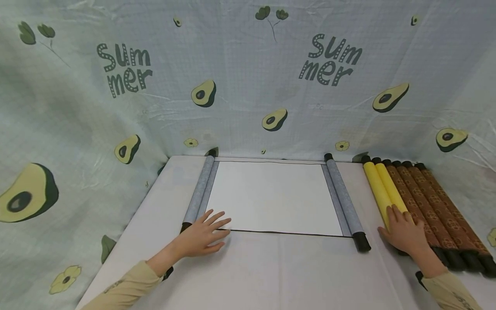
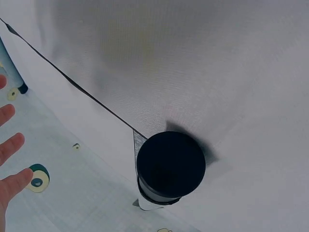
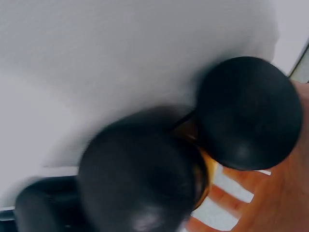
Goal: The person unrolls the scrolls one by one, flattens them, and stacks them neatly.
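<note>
Head view: R hand point(image 1: 407, 234) lies across the near part of two yellow scrolls point(image 1: 376, 185), side by side at the R of the white table point(image 1: 252, 275); fingers rest over them, thumb out to the L, but can't tell if they squeeze; scrolls prob. light, stiff lengthwise w/ a softish skin that could dent or unwind, so best held round the barrel, approx. mid-length; brown patterned scrolls point(image 1: 438, 206) packed tight on the R leave little finger room, bare table on the L gives better access; white scroll point(image 1: 271, 196) lies unrolled mid-table betw. grey rolled ends point(image 1: 346, 198), prob. thin & easily creased; L hand point(image 1: 203, 237) is spread, grasping nothing, by its near L corner; avocado-print cloth point(image 1: 240, 137) hangs behind; L wrist view: fingers splayed at the edge, apart from a black end cap point(image 2: 171, 164); R wrist view, blurred: fingers reach behind dark roll caps point(image 3: 248, 113), a bit of yellow showing; caps look smooth, prob. slippery, so a poor hold.
</note>
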`<state>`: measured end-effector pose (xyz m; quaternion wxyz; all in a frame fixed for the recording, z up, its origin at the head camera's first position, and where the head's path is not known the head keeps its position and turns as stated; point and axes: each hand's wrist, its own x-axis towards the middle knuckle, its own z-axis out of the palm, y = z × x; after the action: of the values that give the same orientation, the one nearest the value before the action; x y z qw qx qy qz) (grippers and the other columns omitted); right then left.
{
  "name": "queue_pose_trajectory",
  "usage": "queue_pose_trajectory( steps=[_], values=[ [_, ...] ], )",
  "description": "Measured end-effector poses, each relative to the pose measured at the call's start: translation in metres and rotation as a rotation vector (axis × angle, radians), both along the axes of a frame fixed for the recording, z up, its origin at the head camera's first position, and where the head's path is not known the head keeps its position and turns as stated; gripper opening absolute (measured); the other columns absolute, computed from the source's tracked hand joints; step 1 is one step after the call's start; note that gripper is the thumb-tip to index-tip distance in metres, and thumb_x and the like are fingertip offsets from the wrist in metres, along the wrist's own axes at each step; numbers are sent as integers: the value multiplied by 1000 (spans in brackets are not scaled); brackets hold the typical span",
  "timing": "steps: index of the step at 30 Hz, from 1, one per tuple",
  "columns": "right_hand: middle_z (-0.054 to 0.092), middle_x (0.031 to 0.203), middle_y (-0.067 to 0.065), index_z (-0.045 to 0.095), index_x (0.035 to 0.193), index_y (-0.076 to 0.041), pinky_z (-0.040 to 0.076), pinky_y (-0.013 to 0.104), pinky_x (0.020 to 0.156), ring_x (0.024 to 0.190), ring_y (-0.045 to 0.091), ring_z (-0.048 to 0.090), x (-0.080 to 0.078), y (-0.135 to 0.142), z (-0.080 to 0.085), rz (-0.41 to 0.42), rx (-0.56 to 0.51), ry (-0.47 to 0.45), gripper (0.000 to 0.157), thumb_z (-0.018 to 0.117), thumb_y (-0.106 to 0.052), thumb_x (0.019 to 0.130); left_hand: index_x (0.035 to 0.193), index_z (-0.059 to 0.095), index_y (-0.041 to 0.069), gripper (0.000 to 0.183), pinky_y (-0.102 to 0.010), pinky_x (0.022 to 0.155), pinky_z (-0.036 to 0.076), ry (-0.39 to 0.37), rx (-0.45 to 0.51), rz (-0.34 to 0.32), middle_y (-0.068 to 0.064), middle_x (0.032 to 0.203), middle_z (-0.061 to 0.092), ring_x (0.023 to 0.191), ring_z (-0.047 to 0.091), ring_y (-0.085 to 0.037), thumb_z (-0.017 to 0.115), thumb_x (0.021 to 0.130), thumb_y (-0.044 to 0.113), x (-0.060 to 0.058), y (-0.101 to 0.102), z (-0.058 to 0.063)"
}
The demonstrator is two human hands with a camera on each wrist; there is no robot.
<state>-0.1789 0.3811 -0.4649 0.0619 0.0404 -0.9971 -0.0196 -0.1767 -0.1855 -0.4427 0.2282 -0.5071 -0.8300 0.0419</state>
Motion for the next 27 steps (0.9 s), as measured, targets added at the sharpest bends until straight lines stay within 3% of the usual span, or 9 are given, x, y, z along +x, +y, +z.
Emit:
queue_pose_trajectory(
  steps=[8,16,27],
  values=[
    [24,125,41,19,135,-1,29,70,73,97,63,29,6,3,-5,-49,-52,-6,70,56,-31,84,106,62,20,31,-50,94,38,10,-8,4,-6,125,54,118,47,-30,40,93,38,1,3,1],
    [27,105,56,12,140,-8,27,71,74,94,67,27,8,1,-7,-74,-45,18,70,53,-29,86,105,62,20,26,-50,94,39,-9,-7,-4,-6,124,54,117,47,-30,47,90,35,6,9,1],
    [28,89,53,26,125,-1,31,68,60,76,66,30,4,-5,-4,-55,-77,68,57,54,-16,77,108,60,21,26,-50,94,38,-16,-22,-3,-5,125,53,119,46,-29,49,89,36,8,15,0]
  ],
)
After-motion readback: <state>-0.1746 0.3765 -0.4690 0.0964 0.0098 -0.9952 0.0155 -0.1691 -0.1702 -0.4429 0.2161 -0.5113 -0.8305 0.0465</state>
